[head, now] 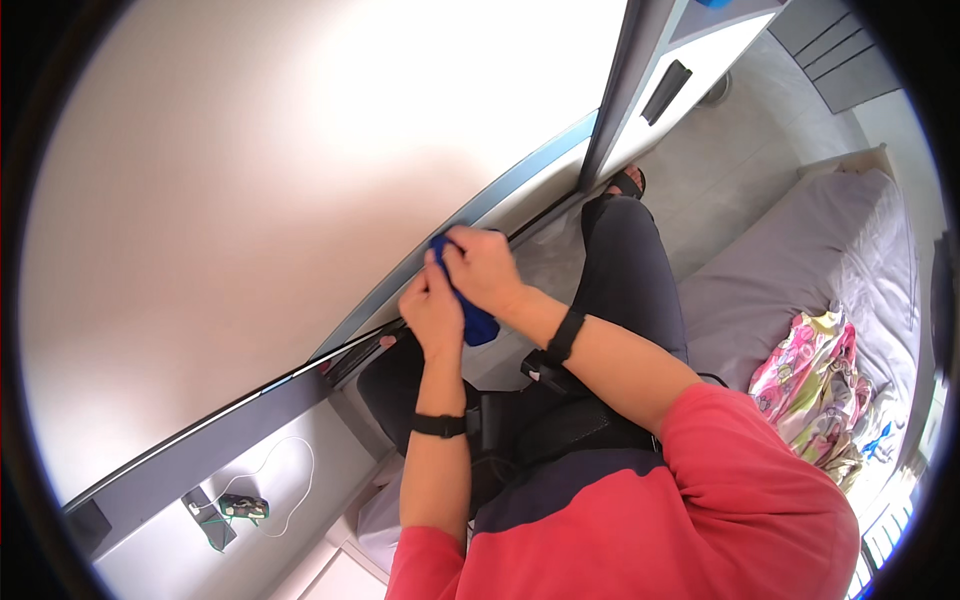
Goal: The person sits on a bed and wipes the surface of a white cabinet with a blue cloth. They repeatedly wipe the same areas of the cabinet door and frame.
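A dark blue cloth (pixel 478 319) is bunched between my two hands, with a loose end hanging below them. My left hand (pixel 435 306) pinches it from the left, thumb and finger close together. Slightly higher and to the right, my right hand (pixel 482 268) is curled around the cloth, and its fingers hide part of it. Both hands are close against the blue-grey strip (pixel 517 171) that runs along the lower part of a large white panel (pixel 225 225). Whether the cloth touches the strip cannot be made out.
A bed with a grey sheet (pixel 739 266) stands at the right, bearing a floral garment (pixel 806 367). A white drawer front with a black handle (pixel 667 91) is beyond the panel. At lower left, a white cable (pixel 311 450) loops beside a camouflage-patterned object (pixel 245 506).
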`<state>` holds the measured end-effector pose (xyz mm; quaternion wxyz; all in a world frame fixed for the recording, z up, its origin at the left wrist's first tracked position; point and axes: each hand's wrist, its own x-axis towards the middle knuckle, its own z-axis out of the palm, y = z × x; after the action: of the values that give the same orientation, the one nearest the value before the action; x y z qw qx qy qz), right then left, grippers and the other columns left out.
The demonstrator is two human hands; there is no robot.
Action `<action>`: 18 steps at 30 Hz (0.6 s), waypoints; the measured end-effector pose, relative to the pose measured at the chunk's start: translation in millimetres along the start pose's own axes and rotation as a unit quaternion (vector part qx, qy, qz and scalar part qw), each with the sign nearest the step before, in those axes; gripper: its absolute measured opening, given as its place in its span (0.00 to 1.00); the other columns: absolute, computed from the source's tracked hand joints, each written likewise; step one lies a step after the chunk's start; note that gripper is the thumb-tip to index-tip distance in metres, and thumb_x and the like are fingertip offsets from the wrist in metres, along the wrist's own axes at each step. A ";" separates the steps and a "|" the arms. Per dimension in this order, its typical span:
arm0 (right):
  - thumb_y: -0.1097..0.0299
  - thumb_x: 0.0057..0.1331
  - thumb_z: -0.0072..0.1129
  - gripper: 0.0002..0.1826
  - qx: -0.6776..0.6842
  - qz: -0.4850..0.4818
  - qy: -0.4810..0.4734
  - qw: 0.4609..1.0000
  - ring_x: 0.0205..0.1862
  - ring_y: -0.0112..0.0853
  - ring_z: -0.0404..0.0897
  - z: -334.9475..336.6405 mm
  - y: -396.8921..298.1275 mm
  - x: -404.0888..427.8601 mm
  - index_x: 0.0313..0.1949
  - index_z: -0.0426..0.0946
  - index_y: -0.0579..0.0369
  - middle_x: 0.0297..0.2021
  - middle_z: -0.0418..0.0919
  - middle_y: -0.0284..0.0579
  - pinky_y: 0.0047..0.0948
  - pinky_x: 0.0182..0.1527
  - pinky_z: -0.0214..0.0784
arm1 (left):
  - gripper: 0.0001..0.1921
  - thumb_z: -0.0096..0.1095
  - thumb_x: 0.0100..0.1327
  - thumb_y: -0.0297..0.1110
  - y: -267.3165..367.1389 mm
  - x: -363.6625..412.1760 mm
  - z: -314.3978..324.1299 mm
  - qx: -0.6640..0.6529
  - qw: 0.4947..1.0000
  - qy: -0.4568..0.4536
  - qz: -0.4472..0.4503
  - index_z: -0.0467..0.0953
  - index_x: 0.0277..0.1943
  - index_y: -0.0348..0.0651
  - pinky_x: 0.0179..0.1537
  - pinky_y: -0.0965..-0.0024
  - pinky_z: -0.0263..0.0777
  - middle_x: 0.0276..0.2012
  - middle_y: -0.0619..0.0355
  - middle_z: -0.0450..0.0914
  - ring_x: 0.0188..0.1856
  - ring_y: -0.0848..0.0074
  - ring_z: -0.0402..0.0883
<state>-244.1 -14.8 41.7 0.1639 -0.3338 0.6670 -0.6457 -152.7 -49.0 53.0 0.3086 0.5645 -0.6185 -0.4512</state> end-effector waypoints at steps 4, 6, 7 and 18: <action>0.73 0.63 0.57 0.07 0.010 0.047 0.014 0.999 0.30 0.58 0.80 -10.4 1.9 5.2 0.28 0.75 0.64 0.27 0.78 0.63 0.50 0.32 0.71 | 0.23 0.61 0.75 0.42 3.6 1.1 4.3 0.044 0.998 -0.023 0.027 0.81 0.31 0.27 0.29 0.65 0.65 0.18 0.54 0.75 0.24 0.80 0.68; 0.73 0.63 0.57 0.07 0.007 0.067 0.021 0.997 0.31 0.58 0.80 -15.7 -1.6 9.5 0.28 0.75 0.64 0.28 0.79 0.62 0.50 0.33 0.71 | 0.22 0.60 0.75 0.41 10.2 3.5 22.9 0.074 0.994 -0.030 0.075 0.82 0.32 0.27 0.29 0.65 0.66 0.18 0.54 0.76 0.24 0.79 0.69; 0.73 0.63 0.57 0.07 0.005 0.062 0.019 0.998 0.31 0.58 0.80 -13.6 -3.6 9.8 0.29 0.75 0.64 0.28 0.79 0.62 0.50 0.33 0.71 | 0.22 0.60 0.75 0.41 11.5 2.8 19.3 0.062 0.995 -0.012 0.080 0.82 0.32 0.27 0.29 0.65 0.66 0.17 0.54 0.75 0.24 0.79 0.68; 0.72 0.64 0.58 0.08 0.023 0.068 0.036 0.997 0.28 0.59 0.78 -11.1 0.3 5.1 0.29 0.76 0.64 0.25 0.77 0.62 0.50 0.30 0.70 | 0.22 0.61 0.75 0.42 6.6 -1.1 13.8 0.075 0.994 -0.007 0.084 0.82 0.34 0.26 0.30 0.66 0.68 0.19 0.53 0.80 0.25 0.81 0.70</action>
<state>-255.1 -9.9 43.7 0.1909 -0.2604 0.6788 -0.6595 -167.5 -45.3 53.6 0.2978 0.5293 -0.6977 -0.3800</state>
